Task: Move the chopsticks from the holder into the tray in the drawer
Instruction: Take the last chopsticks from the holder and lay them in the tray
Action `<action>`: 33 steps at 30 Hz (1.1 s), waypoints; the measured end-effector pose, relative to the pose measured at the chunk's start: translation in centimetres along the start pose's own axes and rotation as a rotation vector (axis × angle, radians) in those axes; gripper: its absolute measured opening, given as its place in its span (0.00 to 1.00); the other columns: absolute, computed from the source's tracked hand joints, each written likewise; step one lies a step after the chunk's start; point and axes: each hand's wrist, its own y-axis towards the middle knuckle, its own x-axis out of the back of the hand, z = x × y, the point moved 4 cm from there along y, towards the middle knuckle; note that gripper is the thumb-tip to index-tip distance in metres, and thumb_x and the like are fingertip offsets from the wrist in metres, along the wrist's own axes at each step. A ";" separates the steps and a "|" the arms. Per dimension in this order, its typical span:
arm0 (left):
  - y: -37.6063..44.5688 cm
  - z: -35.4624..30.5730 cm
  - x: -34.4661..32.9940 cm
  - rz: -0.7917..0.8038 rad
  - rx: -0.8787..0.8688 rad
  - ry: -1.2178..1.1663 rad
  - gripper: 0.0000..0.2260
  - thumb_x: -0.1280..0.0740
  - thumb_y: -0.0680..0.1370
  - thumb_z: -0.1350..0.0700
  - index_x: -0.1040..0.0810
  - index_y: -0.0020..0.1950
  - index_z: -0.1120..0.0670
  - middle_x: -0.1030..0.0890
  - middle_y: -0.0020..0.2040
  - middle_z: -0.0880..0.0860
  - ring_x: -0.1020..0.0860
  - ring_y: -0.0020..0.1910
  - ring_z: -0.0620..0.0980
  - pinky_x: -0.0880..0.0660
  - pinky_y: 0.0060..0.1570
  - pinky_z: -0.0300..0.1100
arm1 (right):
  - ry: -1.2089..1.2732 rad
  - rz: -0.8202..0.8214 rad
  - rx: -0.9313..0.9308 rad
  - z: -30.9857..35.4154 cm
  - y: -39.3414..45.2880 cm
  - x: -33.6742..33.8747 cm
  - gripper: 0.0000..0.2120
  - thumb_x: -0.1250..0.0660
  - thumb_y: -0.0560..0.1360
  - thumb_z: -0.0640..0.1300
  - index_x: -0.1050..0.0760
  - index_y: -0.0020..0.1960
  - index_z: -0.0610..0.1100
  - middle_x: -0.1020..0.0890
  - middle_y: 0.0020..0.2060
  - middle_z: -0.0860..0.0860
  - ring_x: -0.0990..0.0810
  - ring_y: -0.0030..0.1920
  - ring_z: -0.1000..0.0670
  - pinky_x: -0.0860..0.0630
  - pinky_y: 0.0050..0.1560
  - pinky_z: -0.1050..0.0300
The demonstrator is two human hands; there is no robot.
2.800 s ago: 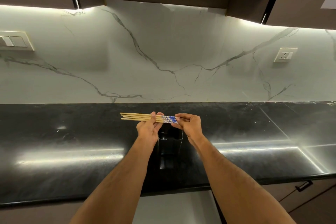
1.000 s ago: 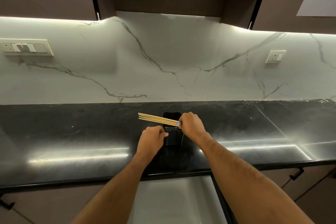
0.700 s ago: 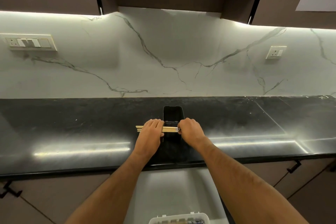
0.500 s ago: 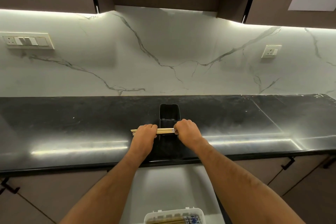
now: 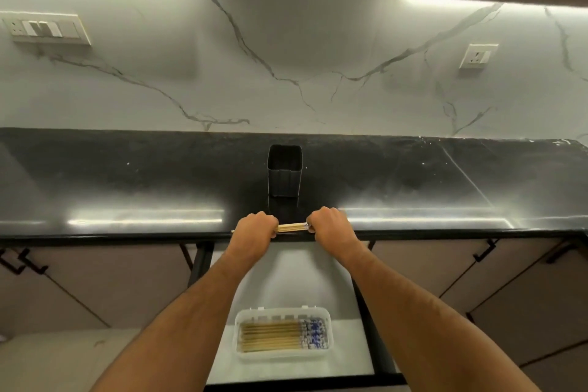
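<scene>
A bundle of wooden chopsticks (image 5: 292, 227) lies level between my two hands, over the counter's front edge. My left hand (image 5: 254, 231) is closed around its thin ends, and my right hand (image 5: 331, 227) grips the blue-patterned ends. Behind them the black square holder (image 5: 284, 180) stands upright on the counter, and I see nothing inside it. Below, in the open drawer (image 5: 286, 277), a white plastic tray (image 5: 327, 318) holds several chopsticks laid side by side, patterned ends to the right.
The glossy black counter (image 5: 127, 188) runs the full width under a marble backsplash. Closed cabinet fronts with black handles (image 5: 485, 251) flank the drawer on both sides. The drawer's dark side rails (image 5: 200, 261) frame the white drawer floor.
Both hands carried the chopstick bundle back from above the holder toward the counter's front edge. My view tilted down, so the drawer and its tray came into sight.
</scene>
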 end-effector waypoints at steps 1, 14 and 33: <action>-0.7 -0.5 -0.8 -0.017 0.004 -0.007 0.08 0.36 0.82 0.57 0.18 0.57 0.52 0.17 0.49 0.55 0.19 0.47 0.55 0.20 0.51 0.48 | 0.002 0.010 0.005 -0.1 -0.8 -0.9 0.08 0.35 0.79 0.39 0.18 0.54 0.43 0.17 0.45 0.43 0.20 0.43 0.43 0.24 0.44 0.51; -8.5 -2.7 -13.8 0.139 -0.006 -0.105 0.11 0.36 0.77 0.67 0.18 0.50 0.55 0.17 0.45 0.55 0.18 0.42 0.55 0.19 0.45 0.47 | 0.106 0.138 0.051 0.8 -9.0 -14.3 0.08 0.33 0.76 0.32 0.16 0.49 0.41 0.16 0.41 0.44 0.18 0.41 0.45 0.18 0.45 0.51; -9.6 -0.9 -25.4 0.253 0.026 -0.246 0.09 0.35 0.82 0.58 0.18 0.59 0.54 0.17 0.55 0.54 0.17 0.51 0.51 0.20 0.56 0.42 | 0.089 0.261 0.057 3.1 -9.9 -25.7 0.10 0.27 0.76 0.43 0.16 0.57 0.42 0.15 0.48 0.45 0.15 0.45 0.46 0.17 0.51 0.55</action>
